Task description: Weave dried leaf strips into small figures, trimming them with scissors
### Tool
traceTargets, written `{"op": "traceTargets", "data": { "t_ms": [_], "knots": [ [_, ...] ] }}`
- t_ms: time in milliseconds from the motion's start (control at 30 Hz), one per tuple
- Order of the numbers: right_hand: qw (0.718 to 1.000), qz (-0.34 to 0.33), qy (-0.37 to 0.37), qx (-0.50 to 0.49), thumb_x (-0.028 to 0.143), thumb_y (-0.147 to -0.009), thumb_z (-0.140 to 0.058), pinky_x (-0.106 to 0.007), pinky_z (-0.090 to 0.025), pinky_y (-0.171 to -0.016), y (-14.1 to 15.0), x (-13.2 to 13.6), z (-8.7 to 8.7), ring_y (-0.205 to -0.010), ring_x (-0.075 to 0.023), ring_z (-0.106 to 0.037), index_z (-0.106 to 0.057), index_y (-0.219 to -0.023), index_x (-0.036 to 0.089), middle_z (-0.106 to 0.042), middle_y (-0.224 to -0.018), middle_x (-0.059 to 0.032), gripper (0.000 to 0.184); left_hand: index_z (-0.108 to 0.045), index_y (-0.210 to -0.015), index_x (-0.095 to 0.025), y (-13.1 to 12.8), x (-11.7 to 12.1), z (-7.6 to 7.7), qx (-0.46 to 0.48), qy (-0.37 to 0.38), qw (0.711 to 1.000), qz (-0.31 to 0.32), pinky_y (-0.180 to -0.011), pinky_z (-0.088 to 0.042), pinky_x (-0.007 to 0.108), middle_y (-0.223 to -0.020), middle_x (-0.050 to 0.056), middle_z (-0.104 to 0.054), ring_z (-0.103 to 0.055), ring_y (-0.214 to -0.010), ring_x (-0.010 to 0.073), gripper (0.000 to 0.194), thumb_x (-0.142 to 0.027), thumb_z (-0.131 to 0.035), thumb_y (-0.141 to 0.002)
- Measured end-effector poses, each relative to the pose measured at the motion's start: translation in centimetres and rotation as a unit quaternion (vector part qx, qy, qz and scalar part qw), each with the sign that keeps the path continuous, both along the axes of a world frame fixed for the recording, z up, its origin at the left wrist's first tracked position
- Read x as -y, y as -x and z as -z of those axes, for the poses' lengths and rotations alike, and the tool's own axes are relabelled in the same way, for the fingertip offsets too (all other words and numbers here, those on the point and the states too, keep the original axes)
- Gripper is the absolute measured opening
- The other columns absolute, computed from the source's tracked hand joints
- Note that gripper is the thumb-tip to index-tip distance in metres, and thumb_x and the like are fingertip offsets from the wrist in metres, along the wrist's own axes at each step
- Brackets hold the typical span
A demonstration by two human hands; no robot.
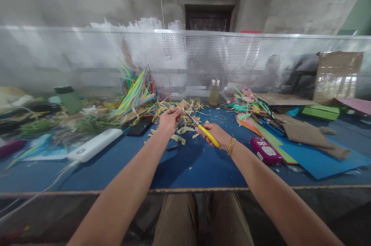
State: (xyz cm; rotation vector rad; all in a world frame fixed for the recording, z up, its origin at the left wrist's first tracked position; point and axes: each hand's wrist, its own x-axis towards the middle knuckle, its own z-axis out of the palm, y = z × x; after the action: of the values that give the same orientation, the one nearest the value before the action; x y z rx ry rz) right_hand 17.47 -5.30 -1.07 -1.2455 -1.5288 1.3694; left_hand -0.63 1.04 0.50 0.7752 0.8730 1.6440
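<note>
My right hand is wrapped round the yellow handle of a slim metal-bladed tool; whether it is a knife or scissors I cannot tell. The blade points up and left, its tip meeting the fingertips of my left hand. Those fingers are pinched together, and what they hold, if anything, is too small to make out. Behind and beneath both hands lies a loose heap of pale, straw-coloured strips. Several curled strips are scattered nearer on the blue tabletop.
Left of my hands are a white power bank with a cable, a dark phone, a bundle of coloured strips and a green-bodied bottle. A purple case, coloured sheets and cardboard lie right. A perforated metal screen stands behind.
</note>
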Motion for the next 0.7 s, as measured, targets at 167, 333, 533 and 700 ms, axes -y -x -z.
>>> {"op": "traceTargets", "data": {
  "t_ms": [167,333,533,700],
  "knots": [
    [1.000,0.007,-0.008,0.005,0.048,-0.064,-0.073,-0.014,-0.032,-0.030,0.06,-0.01,-0.09,-0.037,-0.0032,-0.038,-0.063,-0.097,0.021,-0.045,-0.053,0.0068,0.044,-0.061,-0.070,-0.012,-0.40,0.24,0.15,-0.016,-0.001,1.000,0.021,-0.055,-0.050,0.018,-0.060,0.001,-0.063,-0.059,-0.052,0.0071,0.013,-0.007,-0.072,-0.064],
    [1.000,0.006,-0.005,-0.012,0.047,-0.064,-0.073,-0.014,-0.032,-0.031,0.14,0.24,-0.23,-0.037,-0.0030,-0.039,-0.063,-0.097,0.019,-0.044,-0.053,0.0072,0.045,-0.060,-0.070,-0.012,-0.59,0.42,0.25,-0.011,0.002,0.999,0.035,-0.054,-0.050,0.016,-0.061,0.001,-0.062,-0.060,-0.053,0.0070,0.013,-0.006,-0.071,-0.066],
    [1.000,0.007,-0.013,-0.018,0.046,-0.066,-0.072,-0.014,-0.031,-0.030,0.27,0.22,-0.02,-0.035,-0.0029,-0.038,-0.062,-0.094,0.017,-0.046,-0.052,0.0069,0.042,-0.060,-0.069,-0.011,-0.44,0.52,0.10,0.000,0.003,0.999,0.053,-0.053,-0.051,0.014,-0.060,0.000,-0.061,-0.059,-0.051,0.0059,0.011,-0.005,-0.069,-0.068],
    [1.000,0.017,-0.004,-0.024,0.046,-0.065,-0.073,-0.014,-0.033,-0.030,0.31,0.04,0.18,-0.037,-0.0034,-0.039,-0.061,-0.097,0.019,-0.046,-0.054,0.0069,0.044,-0.060,-0.068,-0.012,-0.48,0.68,0.04,0.001,0.017,0.997,0.075,-0.053,-0.052,0.014,-0.060,0.001,-0.062,-0.060,-0.051,0.0065,0.012,-0.004,-0.069,-0.068]
  ]
}}
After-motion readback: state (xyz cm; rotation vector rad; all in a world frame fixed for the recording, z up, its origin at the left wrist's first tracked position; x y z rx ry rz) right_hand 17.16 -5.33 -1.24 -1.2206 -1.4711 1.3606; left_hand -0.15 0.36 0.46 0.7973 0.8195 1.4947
